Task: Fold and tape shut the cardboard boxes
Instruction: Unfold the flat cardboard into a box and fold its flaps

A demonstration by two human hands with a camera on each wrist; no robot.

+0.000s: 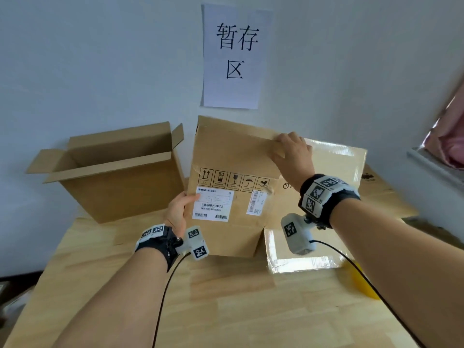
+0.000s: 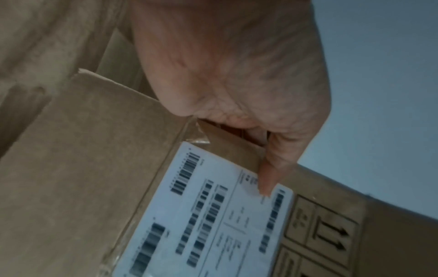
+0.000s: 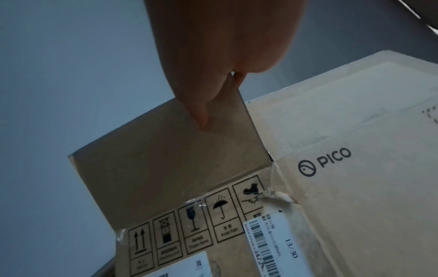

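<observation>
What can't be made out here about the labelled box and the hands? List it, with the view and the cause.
- Left hand fingers: head view, behind the labelled box.
- Shipping label text: left wrist view, blurred.
- Right hand fingertips: head view, over the top flap.
- Yellow object: head view, right forearm covers it.

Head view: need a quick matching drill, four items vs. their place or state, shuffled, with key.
Items:
1. open-topped brown cardboard box
2. labelled brown cardboard box with handling symbols
3. white paper sign with black characters
4. white shipping label with barcodes

States:
A. stuck on the wall
B. left hand's thumb rests on its edge
C. right hand grips its top flap
D. standing untouched at the left

Pairs: 1-D, 2-C, 3-A, 4-B
</observation>
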